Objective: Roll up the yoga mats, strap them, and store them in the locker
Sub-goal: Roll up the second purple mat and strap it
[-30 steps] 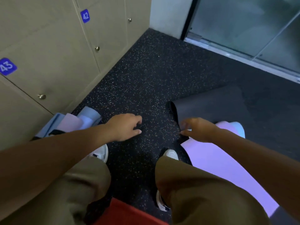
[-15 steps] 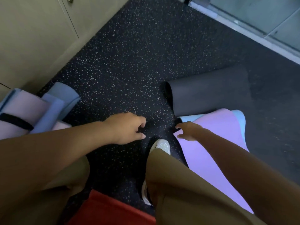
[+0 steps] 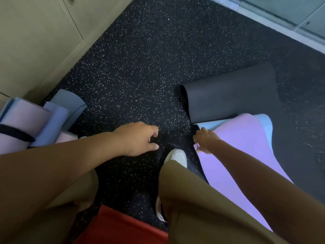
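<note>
A person in tan trousers is crouching over a speckled black floor (image 3: 133,71), a red mat (image 3: 121,228) lying nearest at the bottom edge and a white shoe (image 3: 176,157) showing between the knees. The right hand (image 3: 204,140) is gripping the near corner of a purple mat (image 3: 235,155), fingers curled round its edge where the pale blue underside is turning up; the mat is running along the floor toward the lower right. The left hand (image 3: 139,138) is hanging above the bare floor, fingers loosely curled and holding nothing. At the left edge, a rolled purple-and-blue mat (image 3: 26,118), bound with a black strap (image 3: 15,132), is lying against the base of the beige lockers (image 3: 38,41). Just beyond the purple mat, a dark grey mat (image 3: 228,95) is resting partly rolled, touching it. A pale door threshold (image 3: 274,25) is crossing the far right corner.
</note>
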`<act>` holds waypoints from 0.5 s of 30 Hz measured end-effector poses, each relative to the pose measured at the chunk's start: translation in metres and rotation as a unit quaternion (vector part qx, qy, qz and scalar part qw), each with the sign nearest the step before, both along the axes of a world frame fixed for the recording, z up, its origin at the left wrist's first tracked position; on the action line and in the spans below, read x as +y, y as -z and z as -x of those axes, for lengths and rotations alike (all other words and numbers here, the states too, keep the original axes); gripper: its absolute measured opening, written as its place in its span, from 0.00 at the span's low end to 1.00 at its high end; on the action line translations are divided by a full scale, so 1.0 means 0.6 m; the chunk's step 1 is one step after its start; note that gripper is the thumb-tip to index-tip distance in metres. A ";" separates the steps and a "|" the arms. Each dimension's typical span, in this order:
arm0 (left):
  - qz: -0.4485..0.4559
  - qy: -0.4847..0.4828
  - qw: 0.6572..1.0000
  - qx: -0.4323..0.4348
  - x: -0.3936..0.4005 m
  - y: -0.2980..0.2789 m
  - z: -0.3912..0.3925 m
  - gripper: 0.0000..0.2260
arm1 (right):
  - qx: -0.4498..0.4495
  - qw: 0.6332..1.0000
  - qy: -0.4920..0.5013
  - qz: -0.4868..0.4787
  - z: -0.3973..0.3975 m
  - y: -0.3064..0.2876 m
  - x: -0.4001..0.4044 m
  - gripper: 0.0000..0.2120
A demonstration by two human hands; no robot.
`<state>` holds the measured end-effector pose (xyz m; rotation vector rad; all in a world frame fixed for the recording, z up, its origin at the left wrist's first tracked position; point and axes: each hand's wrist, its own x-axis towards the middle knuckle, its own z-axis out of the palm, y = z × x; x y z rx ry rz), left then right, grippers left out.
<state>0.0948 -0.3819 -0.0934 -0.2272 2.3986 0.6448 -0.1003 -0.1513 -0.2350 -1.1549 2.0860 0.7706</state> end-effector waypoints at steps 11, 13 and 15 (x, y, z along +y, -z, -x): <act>0.048 0.041 0.997 0.042 0.058 -0.099 0.000 0.18 | -0.055 0.984 0.171 0.018 0.043 -0.206 0.079 0.16; 0.039 0.040 0.996 0.071 0.079 -0.134 0.000 0.17 | -0.041 0.982 0.179 0.036 0.048 -0.270 0.103 0.13; 0.032 0.036 0.993 0.106 0.101 -0.170 0.000 0.17 | -0.028 0.982 0.178 0.065 0.045 -0.344 0.124 0.11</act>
